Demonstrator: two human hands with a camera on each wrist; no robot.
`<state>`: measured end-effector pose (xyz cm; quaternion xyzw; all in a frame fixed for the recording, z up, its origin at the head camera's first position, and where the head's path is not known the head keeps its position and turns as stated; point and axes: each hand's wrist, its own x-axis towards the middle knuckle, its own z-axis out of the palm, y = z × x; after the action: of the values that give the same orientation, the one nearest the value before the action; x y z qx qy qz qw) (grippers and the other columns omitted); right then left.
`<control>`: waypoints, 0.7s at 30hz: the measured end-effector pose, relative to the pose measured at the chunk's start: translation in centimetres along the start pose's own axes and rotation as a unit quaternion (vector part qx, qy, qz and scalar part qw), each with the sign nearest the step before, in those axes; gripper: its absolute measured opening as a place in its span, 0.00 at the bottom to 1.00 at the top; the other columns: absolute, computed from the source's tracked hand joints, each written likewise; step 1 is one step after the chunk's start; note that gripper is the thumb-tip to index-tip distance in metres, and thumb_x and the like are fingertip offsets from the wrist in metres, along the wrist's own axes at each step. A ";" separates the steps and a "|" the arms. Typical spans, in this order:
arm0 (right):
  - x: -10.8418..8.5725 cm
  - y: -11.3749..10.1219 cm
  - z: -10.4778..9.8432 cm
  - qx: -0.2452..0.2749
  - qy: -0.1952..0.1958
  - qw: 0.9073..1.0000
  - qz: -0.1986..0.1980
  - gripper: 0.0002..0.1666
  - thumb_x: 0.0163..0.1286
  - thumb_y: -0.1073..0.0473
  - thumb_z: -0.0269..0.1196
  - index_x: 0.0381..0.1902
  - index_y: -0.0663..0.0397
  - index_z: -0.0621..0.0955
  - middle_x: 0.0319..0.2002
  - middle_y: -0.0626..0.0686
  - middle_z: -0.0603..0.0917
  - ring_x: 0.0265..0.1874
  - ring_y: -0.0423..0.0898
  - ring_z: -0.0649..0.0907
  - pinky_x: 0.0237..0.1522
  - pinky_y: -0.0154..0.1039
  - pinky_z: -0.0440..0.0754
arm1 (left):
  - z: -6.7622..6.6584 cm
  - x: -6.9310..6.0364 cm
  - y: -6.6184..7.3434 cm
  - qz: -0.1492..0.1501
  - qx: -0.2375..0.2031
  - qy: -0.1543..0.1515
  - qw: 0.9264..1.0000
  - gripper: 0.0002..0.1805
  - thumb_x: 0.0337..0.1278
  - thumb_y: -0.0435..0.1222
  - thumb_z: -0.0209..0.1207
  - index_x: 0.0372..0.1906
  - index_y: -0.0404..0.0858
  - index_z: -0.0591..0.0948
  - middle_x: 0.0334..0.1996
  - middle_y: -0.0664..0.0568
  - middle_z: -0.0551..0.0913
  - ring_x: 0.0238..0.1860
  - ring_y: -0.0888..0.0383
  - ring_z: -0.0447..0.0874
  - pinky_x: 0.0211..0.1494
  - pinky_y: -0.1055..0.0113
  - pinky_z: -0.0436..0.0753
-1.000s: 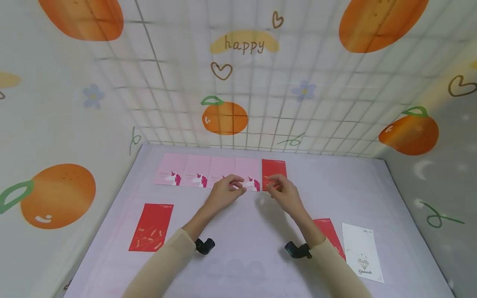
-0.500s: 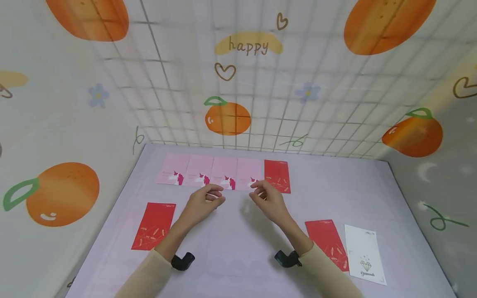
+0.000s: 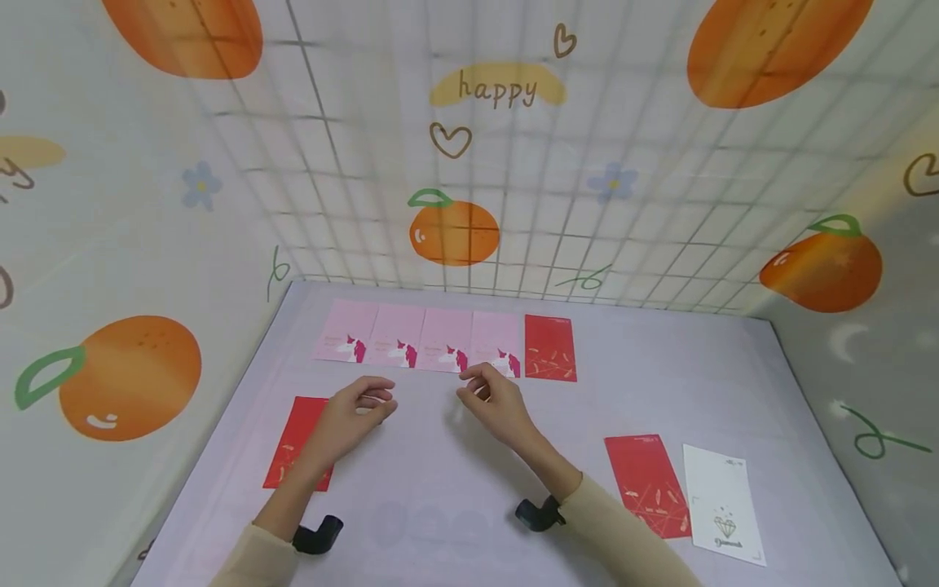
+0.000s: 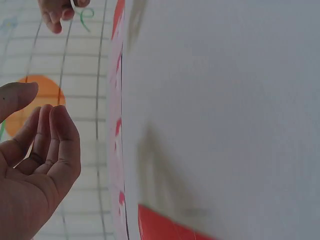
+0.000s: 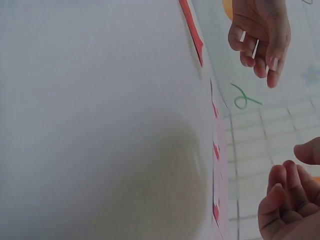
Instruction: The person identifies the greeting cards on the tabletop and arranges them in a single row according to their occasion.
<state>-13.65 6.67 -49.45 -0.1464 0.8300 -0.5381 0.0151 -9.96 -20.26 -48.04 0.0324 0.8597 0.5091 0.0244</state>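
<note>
- So, left hand (image 3: 355,420): grip's released, fingers loosely bent, hanging over the counter (image 3: 660,383) and blocking part of the left red card (image 3: 293,440) in the head view.
- Right hand (image 3: 500,409): grip released too, fingers bent, raised above the counter with its shadow beneath, fingertips by the near edges of the third and fourth pink cards (image 3: 446,334).
- Pink cards make a row near the counter's back edge, just in front of the backdrop (image 3: 367,147). Sides either meet or overlap slightly, can't tell which.
- Far red card (image 3: 550,348) is just beside the row's right end, thin gap between.
- Left red card lies closer to the person, well inside the counter's left edge.
- Right red card (image 3: 645,485) and white card (image 3: 725,501) lie side by side, both a bit slanted. Can't tell if they touch at the lower corner.
- Room-wise: wide stretch of counter between left and right red cards, more behind the white card and a strip out to the right edge.
- Count: four pink, three red, one white, so eight cards. Two hands, two black wrist cams (image 3: 539,514).
</note>
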 end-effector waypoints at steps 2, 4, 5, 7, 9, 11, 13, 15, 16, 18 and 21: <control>0.3 -0.1 0.8 0.002 -0.009 1.000 -0.004 0.15 0.68 0.57 0.68 0.50 0.54 0.80 0.33 0.45 0.81 0.30 0.44 0.80 0.31 0.35 0.83 | -1.0 -0.3 -0.6 -0.010 -0.001 0.006 1.000 0.21 0.61 0.43 0.68 0.57 0.43 0.79 0.46 0.50 0.83 0.45 0.52 0.85 0.43 0.67 0.85; 0.7 -0.1 1.6 0.004 -0.014 1.000 -0.006 0.14 0.68 0.57 0.68 0.49 0.55 0.80 0.33 0.45 0.81 0.30 0.43 0.80 0.31 0.35 0.82 | -2.0 -0.6 -1.2 -0.016 0.001 0.013 1.000 0.22 0.63 0.43 0.67 0.58 0.42 0.79 0.47 0.49 0.83 0.45 0.51 0.85 0.43 0.67 0.85; 0.8 -0.2 2.0 0.005 -0.017 1.000 -0.006 0.14 0.68 0.57 0.67 0.49 0.55 0.80 0.33 0.45 0.81 0.30 0.43 0.80 0.30 0.35 0.82 | -2.6 -0.7 -1.5 -0.017 0.008 0.017 1.000 0.22 0.63 0.44 0.67 0.59 0.42 0.79 0.47 0.48 0.83 0.46 0.51 0.85 0.44 0.68 0.85; 1.1 -0.2 2.8 0.009 -0.022 1.000 -0.010 0.14 0.69 0.57 0.67 0.49 0.55 0.80 0.33 0.46 0.81 0.29 0.43 0.79 0.30 0.35 0.81 | -3.6 -0.9 -2.2 -0.024 0.024 0.023 0.999 0.22 0.64 0.45 0.66 0.60 0.42 0.78 0.48 0.48 0.82 0.47 0.51 0.85 0.45 0.69 0.84; 1.4 -0.3 3.7 0.014 -0.027 0.999 -0.010 0.13 0.69 0.57 0.67 0.49 0.55 0.80 0.32 0.46 0.81 0.28 0.43 0.79 0.28 0.34 0.80 | -4.5 -1.1 -2.9 -0.031 0.044 0.030 0.998 0.23 0.64 0.46 0.65 0.61 0.42 0.78 0.50 0.48 0.82 0.49 0.50 0.83 0.44 0.70 0.83; 1.7 -0.4 4.6 0.020 -0.032 0.999 -0.009 0.13 0.69 0.57 0.66 0.49 0.56 0.80 0.32 0.46 0.80 0.27 0.43 0.78 0.27 0.34 0.79 | -5.4 -1.4 -3.5 -0.042 0.056 0.034 0.997 0.25 0.64 0.46 0.65 0.62 0.42 0.77 0.51 0.47 0.81 0.50 0.49 0.82 0.44 0.68 0.84; 2.0 -0.5 5.6 0.029 -0.036 0.999 -0.011 0.14 0.69 0.58 0.66 0.49 0.56 0.80 0.32 0.46 0.80 0.26 0.42 0.78 0.26 0.33 0.78 | -6.3 -1.6 -4.2 -0.054 0.058 0.039 0.996 0.26 0.64 0.46 0.65 0.63 0.42 0.76 0.53 0.45 0.80 0.50 0.46 0.82 0.42 0.63 0.85; 2.3 -0.6 6.6 0.037 -0.038 0.999 -0.011 0.13 0.69 0.58 0.66 0.48 0.55 0.80 0.31 0.45 0.80 0.26 0.41 0.78 0.26 0.32 0.78 | -7.1 -1.9 -4.9 -0.071 0.055 0.046 0.995 0.28 0.63 0.47 0.65 0.64 0.41 0.75 0.54 0.43 0.79 0.50 0.44 0.82 0.41 0.59 0.86; 2.4 -0.7 7.1 0.042 -0.040 0.998 -0.011 0.13 0.69 0.58 0.67 0.48 0.55 0.80 0.31 0.45 0.80 0.25 0.41 0.77 0.26 0.32 0.78 | -7.5 -2.1 -5.2 -0.080 0.054 0.049 0.994 0.28 0.63 0.47 0.65 0.65 0.41 0.74 0.54 0.42 0.79 0.50 0.43 0.82 0.41 0.58 0.86; 2.6 -0.9 8.2 0.051 -0.043 0.998 -0.009 0.12 0.69 0.57 0.67 0.47 0.53 0.80 0.31 0.45 0.80 0.25 0.40 0.77 0.26 0.32 0.78 | -8.2 -2.4 -5.9 -0.097 0.054 0.057 0.992 0.30 0.63 0.47 0.65 0.66 0.40 0.73 0.56 0.41 0.78 0.51 0.42 0.82 0.41 0.57 0.87; 2.9 -1.2 9.5 0.058 -0.049 0.997 0.000 0.11 0.69 0.57 0.67 0.47 0.52 0.80 0.31 0.44 0.80 0.27 0.40 0.77 0.27 0.32 0.78 | -9.0 -2.4 -6.8 -0.116 0.059 0.065 0.989 0.31 0.64 0.47 0.65 0.67 0.39 0.72 0.57 0.39 0.78 0.52 0.41 0.81 0.44 0.57 0.86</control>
<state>-14.37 -3.01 -51.97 -0.1711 0.7956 -0.5777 0.0639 -8.41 -31.59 -49.62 -0.0996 0.8859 0.4523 0.0252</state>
